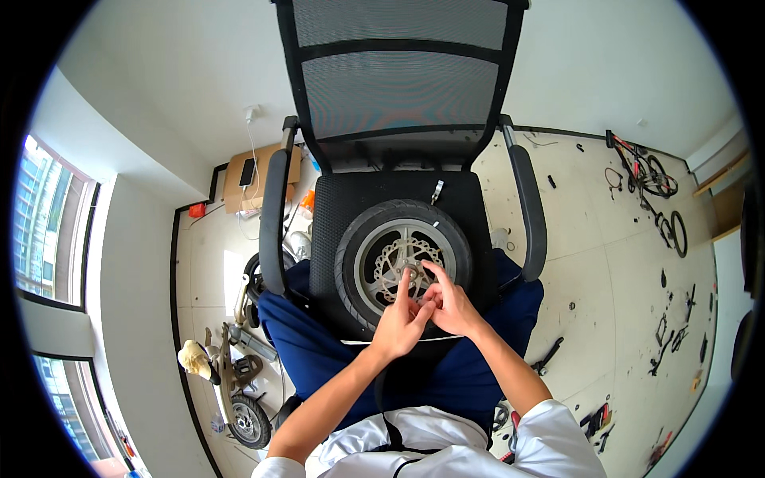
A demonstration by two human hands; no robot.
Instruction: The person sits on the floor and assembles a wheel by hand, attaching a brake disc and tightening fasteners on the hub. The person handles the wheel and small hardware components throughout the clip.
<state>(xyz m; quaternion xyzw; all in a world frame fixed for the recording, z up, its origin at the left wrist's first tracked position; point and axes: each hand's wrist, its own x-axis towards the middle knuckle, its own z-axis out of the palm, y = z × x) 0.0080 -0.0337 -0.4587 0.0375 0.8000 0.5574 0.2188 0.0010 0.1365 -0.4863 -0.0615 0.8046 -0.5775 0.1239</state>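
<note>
A small wheel (358, 243) with a black tyre, silver hub and brake disc (392, 256) lies flat on the seat of a black mesh office chair (335, 191). My left hand (398, 323) rests at the wheel's near edge, its forefinger stretched up onto the disc near the hub. My right hand (450, 303) sits beside it, fingers spread and touching the disc close to the centre. The two hands touch each other. Whether either pinches a small part is hidden by the fingers.
A disassembled scooter (231, 374) lies on the floor at left, with a cardboard box (239, 179) and phone behind it. Tools and small parts are scattered on the floor at right (669, 334). A bicycle (649, 179) lies far right. A small metal piece (437, 191) lies on the seat.
</note>
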